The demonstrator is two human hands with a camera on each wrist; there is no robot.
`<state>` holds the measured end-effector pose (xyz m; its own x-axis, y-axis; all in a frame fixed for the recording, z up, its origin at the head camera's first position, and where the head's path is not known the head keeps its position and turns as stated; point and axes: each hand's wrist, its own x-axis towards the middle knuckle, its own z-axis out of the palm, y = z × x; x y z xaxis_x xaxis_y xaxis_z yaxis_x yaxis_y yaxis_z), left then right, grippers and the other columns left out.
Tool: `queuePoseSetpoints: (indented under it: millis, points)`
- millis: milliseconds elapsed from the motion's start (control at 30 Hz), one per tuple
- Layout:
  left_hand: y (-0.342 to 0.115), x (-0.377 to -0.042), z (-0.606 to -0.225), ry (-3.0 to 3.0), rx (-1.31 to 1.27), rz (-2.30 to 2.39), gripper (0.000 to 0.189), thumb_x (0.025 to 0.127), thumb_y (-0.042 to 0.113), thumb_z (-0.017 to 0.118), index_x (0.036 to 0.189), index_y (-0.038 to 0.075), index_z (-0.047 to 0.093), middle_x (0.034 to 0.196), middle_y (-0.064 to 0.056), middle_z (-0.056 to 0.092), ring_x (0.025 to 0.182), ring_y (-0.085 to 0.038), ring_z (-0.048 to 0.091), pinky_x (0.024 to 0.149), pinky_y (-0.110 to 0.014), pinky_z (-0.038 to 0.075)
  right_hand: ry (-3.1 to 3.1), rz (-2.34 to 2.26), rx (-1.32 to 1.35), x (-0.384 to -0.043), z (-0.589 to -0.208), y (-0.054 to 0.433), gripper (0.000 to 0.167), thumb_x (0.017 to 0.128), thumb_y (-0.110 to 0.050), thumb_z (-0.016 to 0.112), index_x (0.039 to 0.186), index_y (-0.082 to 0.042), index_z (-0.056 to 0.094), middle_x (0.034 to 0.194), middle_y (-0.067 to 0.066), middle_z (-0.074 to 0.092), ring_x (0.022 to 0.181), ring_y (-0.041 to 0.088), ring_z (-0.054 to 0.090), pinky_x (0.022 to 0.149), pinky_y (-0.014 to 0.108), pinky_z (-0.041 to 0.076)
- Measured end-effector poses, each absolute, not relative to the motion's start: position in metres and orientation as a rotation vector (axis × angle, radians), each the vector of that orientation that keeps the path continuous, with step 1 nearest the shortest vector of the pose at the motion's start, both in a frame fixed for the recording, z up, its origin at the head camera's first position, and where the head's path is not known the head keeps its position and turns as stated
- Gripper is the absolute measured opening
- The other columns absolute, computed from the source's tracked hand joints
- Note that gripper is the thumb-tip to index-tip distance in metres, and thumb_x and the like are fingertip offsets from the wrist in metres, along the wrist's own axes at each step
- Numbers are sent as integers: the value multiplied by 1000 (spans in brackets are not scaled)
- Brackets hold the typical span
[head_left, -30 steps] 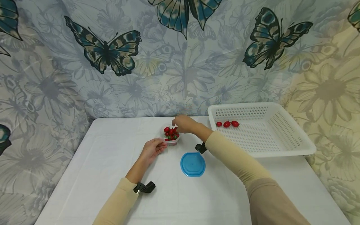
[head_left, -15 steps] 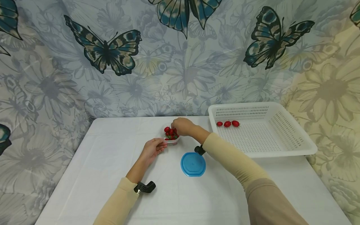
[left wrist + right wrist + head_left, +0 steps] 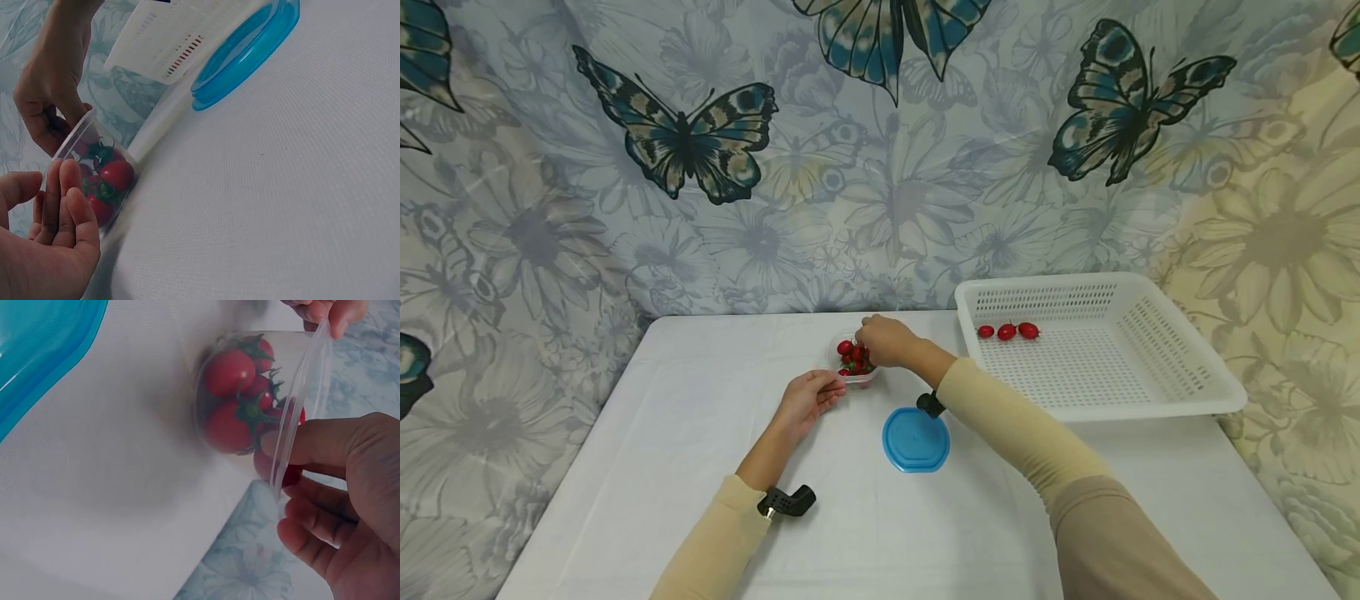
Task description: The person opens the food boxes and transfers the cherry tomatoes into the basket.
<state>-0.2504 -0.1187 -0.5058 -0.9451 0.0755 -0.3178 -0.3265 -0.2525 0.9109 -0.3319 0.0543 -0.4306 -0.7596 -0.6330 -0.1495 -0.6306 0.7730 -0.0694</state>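
A clear plastic tub (image 3: 209, 372) of red cherry tomatoes (image 3: 117, 175) with green stems stands near the far table edge. At its near left side, my left hand (image 3: 808, 400) holds the rim between thumb and fingers. My right hand (image 3: 889, 340) reaches over the tub's right side. In the right wrist view, its thumb (image 3: 319, 445) is inside the rim, against a cherry tomato (image 3: 267, 464) that it pinches; the index fingertip is hidden. A blue lid (image 3: 916, 440) lies on the table, nearer than the tub.
A white perforated basket (image 3: 1180, 404) stands at the back right, with 3 tomatoes (image 3: 1007, 332) in a row at its far left. A white cloth covers the table (image 3: 625, 433). Butterfly-patterned fabric (image 3: 895, 208) hangs behind it.
My right hand has lowered slightly, from above the tub's far right side into the tub among the tomatoes. My left hand, the lid and the basket stay in place.
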Motion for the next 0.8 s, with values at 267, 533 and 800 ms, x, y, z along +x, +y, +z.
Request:
queuePoseSetpoints:
  millis: [267, 533, 800]
  points:
    - [-118, -254, -505, 1733, -390, 2249, 19, 100, 12, 52, 113, -1, 55, 81, 3, 69, 74, -6, 68, 68, -17, 52, 2800, 59, -994, -332, -428, 54, 18, 86, -6, 69, 104, -7, 73, 101, 7, 63, 92, 20, 59, 79, 29, 55]
    - [-118, -253, -507, 1741, -391, 2245, 21, 100, 13, 53, 114, -2, 55, 80, 4, 69, 74, -6, 68, 67, -17, 52, 2782, 58, -1027, -330, -431, 53, 13, 87, -7, 69, 98, -10, 73, 93, 3, 70, 91, 19, 58, 78, 30, 53]
    - [-117, -253, -505, 1742, -393, 2237, 22, 100, 14, 53, 115, -2, 55, 81, 4, 69, 74, -6, 68, 67, -17, 52, 2765, -32, -1027, -333, -430, 55, 15, 86, -4, 68, 101, -5, 71, 98, 7, 66, 90, 20, 60, 83, 30, 53]
